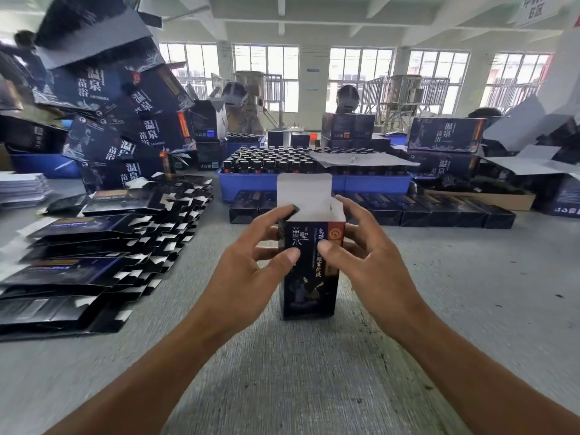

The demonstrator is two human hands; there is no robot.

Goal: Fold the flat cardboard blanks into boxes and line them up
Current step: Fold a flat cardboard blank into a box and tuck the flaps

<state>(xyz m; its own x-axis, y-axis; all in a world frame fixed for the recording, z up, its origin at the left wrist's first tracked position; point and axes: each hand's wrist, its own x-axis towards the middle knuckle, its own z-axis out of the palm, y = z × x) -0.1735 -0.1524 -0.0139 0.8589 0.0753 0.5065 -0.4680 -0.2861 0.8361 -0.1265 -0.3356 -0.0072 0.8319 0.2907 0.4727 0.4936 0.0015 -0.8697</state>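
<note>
Box [309, 268] upright on table [314, 372], top flap up, interior hidden. Left hand [251, 268] and right hand [364, 262] grip its upper sides. Blanks [94, 246] stacked left. Crate [314, 183] holds bottles [270, 160], partly paper-covered.

- My worktop [439, 309] is covered in a grey, ribbed fabric.
- The box [309, 268] I am folding stands upright on it, right in front of me, top flap open.
- On my left lie overlapping stacks of flat blanks [94, 246], dark with white tabs.
- Behind the box, a row of finished boxes [423, 211] lies on its side, box against box.
- Behind that row sits a blue crate [361, 183] packed with dark bottles, a grey sheet [361, 159] laid over part of them.
- At far left a pile of pale sheets [22, 189] rests near the edge.
- A shallow brown cardboard tray [489, 199] sits at right.
</note>
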